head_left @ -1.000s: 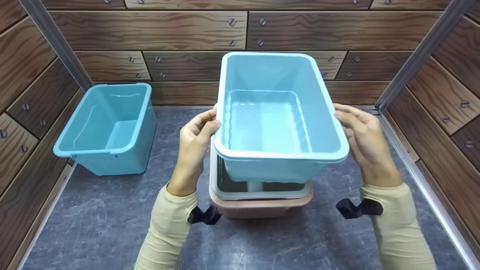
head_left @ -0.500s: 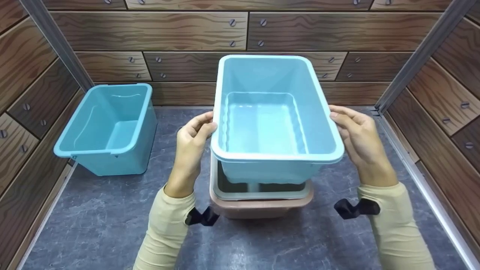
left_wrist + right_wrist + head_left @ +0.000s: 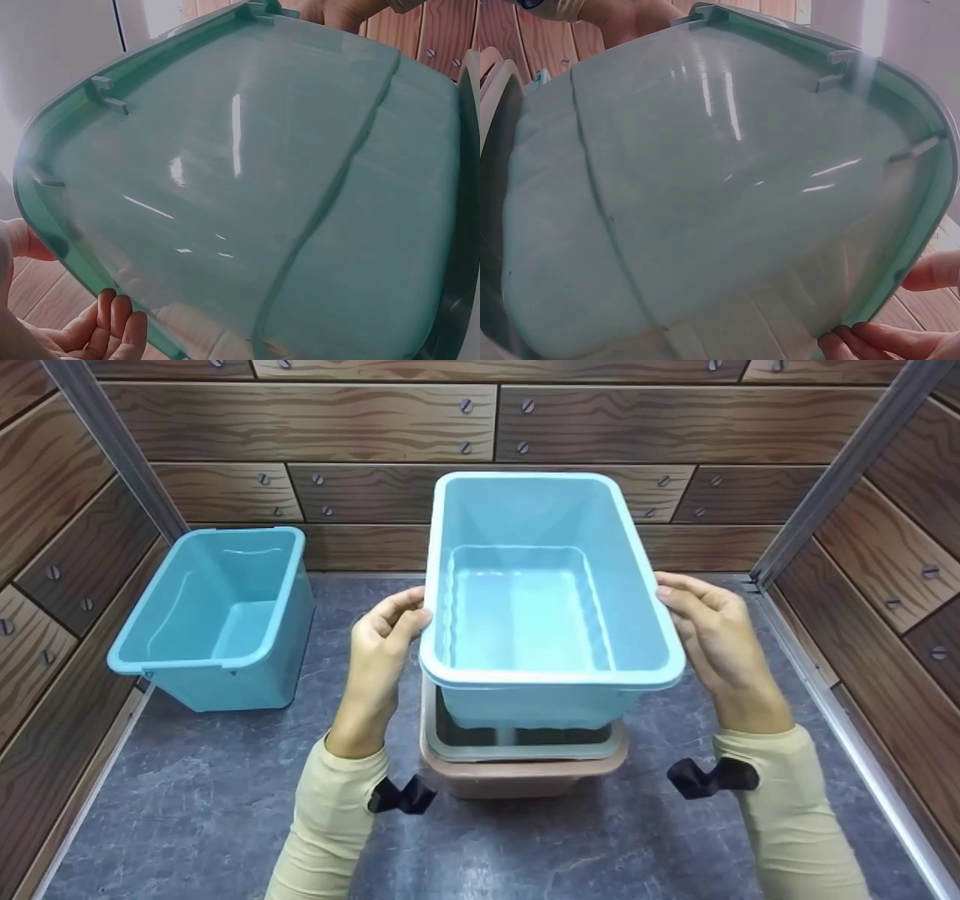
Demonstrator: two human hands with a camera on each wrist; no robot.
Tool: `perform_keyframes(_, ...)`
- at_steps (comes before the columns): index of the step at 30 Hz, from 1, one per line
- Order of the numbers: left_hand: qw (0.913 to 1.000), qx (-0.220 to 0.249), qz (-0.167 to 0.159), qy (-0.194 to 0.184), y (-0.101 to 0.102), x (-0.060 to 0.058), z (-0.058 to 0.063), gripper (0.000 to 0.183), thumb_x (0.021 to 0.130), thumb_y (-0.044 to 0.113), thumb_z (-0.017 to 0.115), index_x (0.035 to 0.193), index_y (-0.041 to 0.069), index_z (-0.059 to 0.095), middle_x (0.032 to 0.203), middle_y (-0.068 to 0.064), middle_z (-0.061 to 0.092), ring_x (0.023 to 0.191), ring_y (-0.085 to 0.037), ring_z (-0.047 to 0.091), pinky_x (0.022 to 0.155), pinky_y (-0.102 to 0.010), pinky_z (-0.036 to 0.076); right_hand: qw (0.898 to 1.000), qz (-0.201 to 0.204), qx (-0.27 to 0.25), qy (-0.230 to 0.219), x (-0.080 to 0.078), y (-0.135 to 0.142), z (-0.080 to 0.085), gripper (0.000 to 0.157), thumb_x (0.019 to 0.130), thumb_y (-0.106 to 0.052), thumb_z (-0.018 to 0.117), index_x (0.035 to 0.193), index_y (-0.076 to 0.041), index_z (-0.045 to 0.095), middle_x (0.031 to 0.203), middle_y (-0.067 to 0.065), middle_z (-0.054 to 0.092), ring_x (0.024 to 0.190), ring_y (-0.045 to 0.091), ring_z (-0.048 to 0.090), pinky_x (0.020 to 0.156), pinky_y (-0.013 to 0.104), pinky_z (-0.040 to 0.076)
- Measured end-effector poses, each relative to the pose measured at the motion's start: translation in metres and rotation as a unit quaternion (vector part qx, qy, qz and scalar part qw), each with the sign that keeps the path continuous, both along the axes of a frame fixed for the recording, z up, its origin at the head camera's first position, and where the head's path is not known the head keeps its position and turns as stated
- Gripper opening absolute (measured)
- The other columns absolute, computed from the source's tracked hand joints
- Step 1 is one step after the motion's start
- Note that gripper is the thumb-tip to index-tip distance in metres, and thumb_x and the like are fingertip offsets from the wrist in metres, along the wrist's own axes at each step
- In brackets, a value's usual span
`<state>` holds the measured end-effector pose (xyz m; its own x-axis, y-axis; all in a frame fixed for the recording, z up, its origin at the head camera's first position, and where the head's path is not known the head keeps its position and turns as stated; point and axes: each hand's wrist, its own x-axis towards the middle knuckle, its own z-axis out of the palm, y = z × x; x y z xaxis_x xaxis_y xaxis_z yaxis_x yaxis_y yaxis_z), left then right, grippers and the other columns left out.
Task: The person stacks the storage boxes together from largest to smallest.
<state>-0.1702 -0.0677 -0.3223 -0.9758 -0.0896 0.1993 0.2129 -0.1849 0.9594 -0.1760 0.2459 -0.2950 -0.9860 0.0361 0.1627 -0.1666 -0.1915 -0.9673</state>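
A light blue plastic storage bin (image 3: 517,615) is held up between both hands, tilted so its inside faces the head camera. My left hand (image 3: 379,645) pinches the left rim, thumb on top and fingers beneath; in the left wrist view curled fingertips (image 3: 116,322) show under that rim. At the right rim, my right hand (image 3: 716,637) pinches the same way. Below the bin stands a grey bin (image 3: 525,751) nested in a pink bin (image 3: 517,780). The blue bin's base overlaps the grey bin's opening; whether they touch, I cannot tell.
A second blue bin (image 3: 289,660) stands upright on the dark marbled floor (image 3: 225,802) at the left. Wood-patterned walls (image 3: 675,424) with metal corner posts (image 3: 847,472) enclose the back and sides.
Both hands have carried the blue bin slightly left and a little lower in the head view. The grip on its rims is unchanged, and the other bins have stayed put.
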Motion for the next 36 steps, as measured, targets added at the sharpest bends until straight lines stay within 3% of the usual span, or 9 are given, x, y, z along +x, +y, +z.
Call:
perform_keyframes(13,1.0,-0.001,-0.006,0.002,-0.004,0.005,0.002,0.038,0.086,0.006,0.056,0.12,-0.011,0.058,0.093,-0.001,0.066,0.084,-0.007,0.062,0.083,-0.021,0.052,0.999,0.04,0.01,-0.037,-0.006,0.003,-0.002,0.025,0.097,-0.003,0.048,0.095,-0.014,0.07,0.092,-0.002,0.07,0.083,0.01,0.066,0.076,0.021,0.056)
perform_keyframes(27,1.0,-0.005,0.003,0.002,-0.007,0.002,-0.002,0.038,0.084,0.006,0.057,0.118,-0.012,0.059,0.097,-0.01,0.068,0.084,-0.006,0.062,0.081,-0.02,0.052,0.997,0.063,0.007,-0.054,-0.01,0.004,-0.001,0.022,0.096,-0.002,0.051,0.094,-0.012,0.07,0.089,-0.001,0.072,0.079,0.01,0.068,0.073,0.021,0.058)
perform_keyframes(36,0.9998,-0.006,-0.005,-0.016,-0.01,0.001,-0.004,0.037,0.084,0.003,0.056,0.117,-0.014,0.057,0.092,-0.001,0.066,0.082,-0.004,0.06,0.078,-0.017,0.051,0.997,0.064,-0.003,-0.051,-0.011,0.003,-0.002,0.023,0.095,0.0,0.051,0.093,-0.011,0.071,0.087,0.0,0.072,0.076,0.01,0.068,0.071,0.02,0.057)
